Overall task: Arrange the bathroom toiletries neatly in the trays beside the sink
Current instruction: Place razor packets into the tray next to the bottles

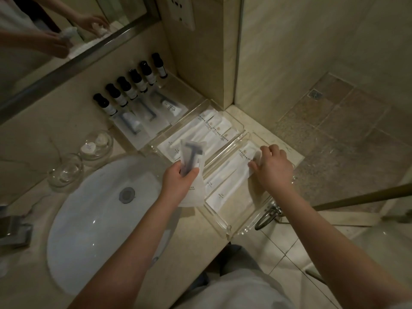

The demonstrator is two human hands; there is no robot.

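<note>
My left hand (179,180) grips a dark razor in a clear wrapper (191,156) together with a white sachet (192,195), above the sink's right rim. My right hand (272,167) pinches the end of a white sachet (234,172) lying in the near clear tray (225,230), beside other long white packets (219,195). The middle clear tray (238,127) holds several white packets (209,132) side by side. The far tray (178,82) holds several dark-capped bottles (124,94) in a row, with packed toothbrush kits (142,117) in front.
A white sink (89,219) with a drain (127,195) lies at left, a tap (13,228) at its left edge. Two glass dishes (66,172) with small soaps (89,147) stand behind it. A mirror (55,30) and wall socket (180,12) are behind; the counter edge and tiled floor (334,130) lie right.
</note>
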